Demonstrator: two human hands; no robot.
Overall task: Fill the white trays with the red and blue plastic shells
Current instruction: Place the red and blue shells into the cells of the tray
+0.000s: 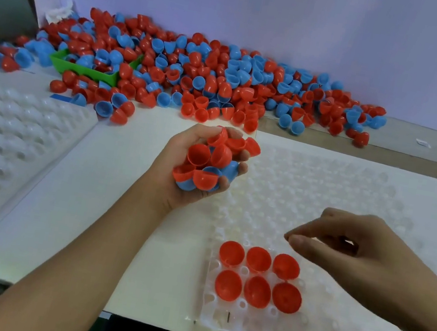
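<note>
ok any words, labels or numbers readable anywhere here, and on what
None can be read.
The red and blue shells, the white tray and the green bin carry no visible print.
The small white scrap on the table at the right is too small and blurred to tell.

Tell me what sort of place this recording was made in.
Probably a small factory or packing bench. A big loose heap of red and blue shells lies against the backboard, dimpled white trays cover the work surface, and the left hand holds a batch of shells for loading.
</note>
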